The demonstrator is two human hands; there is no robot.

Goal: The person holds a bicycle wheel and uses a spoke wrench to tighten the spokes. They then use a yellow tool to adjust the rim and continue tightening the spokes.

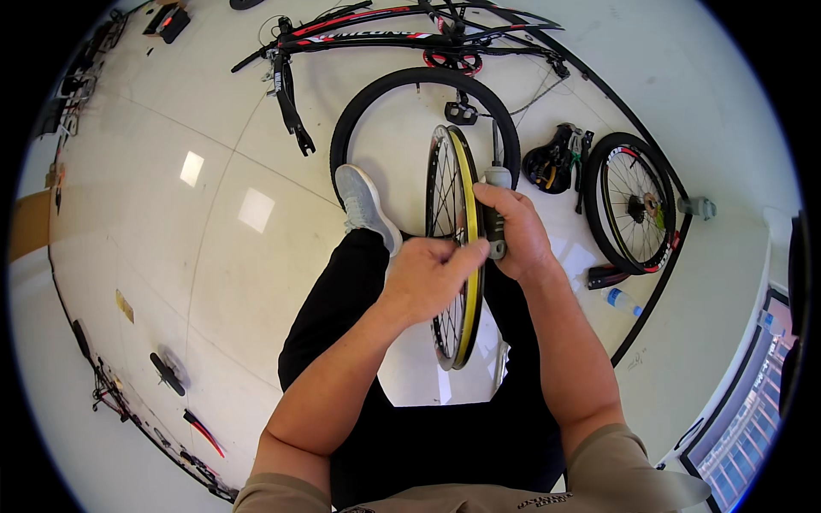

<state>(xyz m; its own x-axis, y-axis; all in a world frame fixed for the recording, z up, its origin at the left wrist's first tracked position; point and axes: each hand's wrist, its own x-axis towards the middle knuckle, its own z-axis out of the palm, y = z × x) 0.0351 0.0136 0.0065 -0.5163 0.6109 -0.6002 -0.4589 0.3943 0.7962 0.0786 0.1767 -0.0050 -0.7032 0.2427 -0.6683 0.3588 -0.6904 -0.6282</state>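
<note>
Between my legs a spoked bicycle wheel rim point(443, 329) without a tyre stands on edge, with yellow rim tape point(468, 214) along its channel. My left hand point(428, 278) is closed around its near left side, the thumb across the tape. Just right of the rim, my right hand point(522, 231) is closed on a grey-handled screwdriver point(496, 175), shaft pointing away from me; some of its fingers are hidden. Beyond the rim a black bicycle tyre point(346, 128) lies flat on the floor, and my left shoe point(363, 205) rests at its edge.
A black and red bicycle frame point(368, 38) with fork and pedal lies at the far side. To the right are a black saddle point(552, 162), a wheel with tyre point(603, 205) and a plastic bottle point(623, 301) near the wall. Loose parts point(167, 374) lie at left.
</note>
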